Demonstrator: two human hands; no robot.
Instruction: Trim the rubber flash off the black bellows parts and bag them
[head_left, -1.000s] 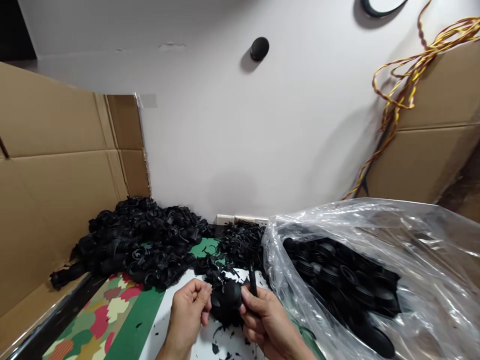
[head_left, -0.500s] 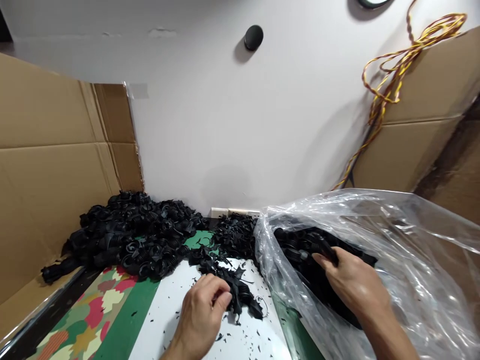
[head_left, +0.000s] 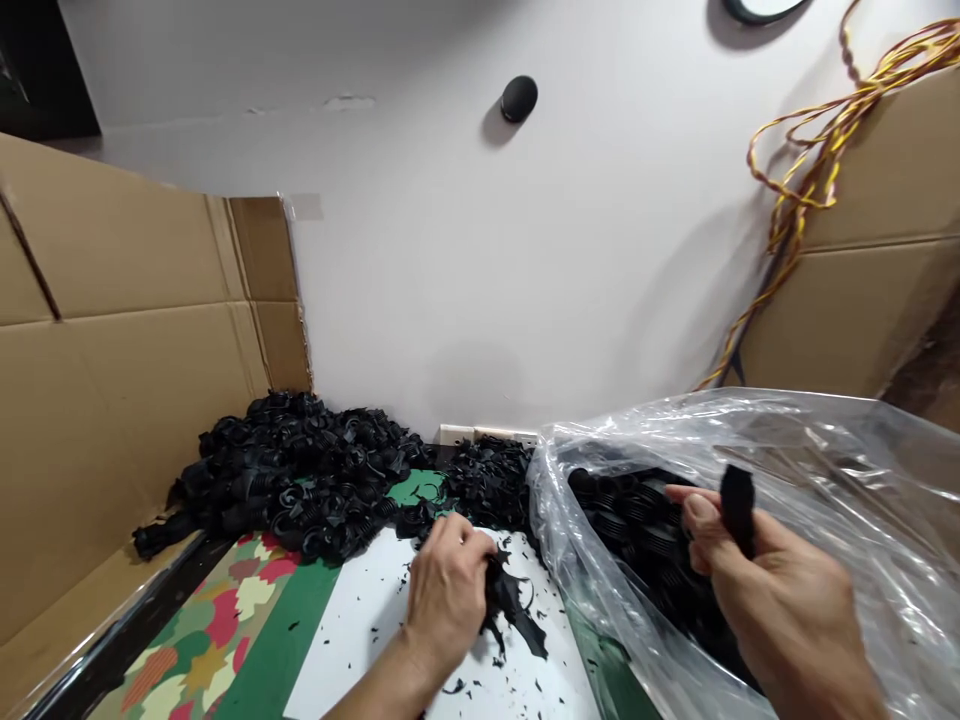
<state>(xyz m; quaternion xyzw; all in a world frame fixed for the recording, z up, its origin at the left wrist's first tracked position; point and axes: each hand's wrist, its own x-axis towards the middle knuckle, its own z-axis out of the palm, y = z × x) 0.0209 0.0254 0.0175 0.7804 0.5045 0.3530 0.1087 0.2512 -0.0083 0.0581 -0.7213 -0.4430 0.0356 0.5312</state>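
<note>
Over the white board (head_left: 352, 620) my left hand (head_left: 450, 590) reaches down into a small heap of black rubber scraps (head_left: 517, 600). Its fingers are curled, and the fingertips are hidden, so what they grip cannot be made out. My right hand (head_left: 787, 600) is above the mouth of a clear plastic bag (head_left: 562, 540). A short black piece (head_left: 737, 505) with a blunt end sticks up between its thumb and fingers; its lower part is hidden in the hand. Inside the bag lie many ribbed black rubber parts (head_left: 637, 520).
A large pile of ribbed black rubber parts (head_left: 300, 470) lies at left against a cardboard panel (head_left: 150, 250). Black trimmings (head_left: 487, 480) are heaped by the wall sockets (head_left: 456, 434). A twisted yellow-brown cable (head_left: 817, 170) hangs by cardboard at right.
My right hand has drawn back from the parts inside the bag, turning its palm side up. My left hand has moved forward onto the scraps. The view has shifted slightly.
</note>
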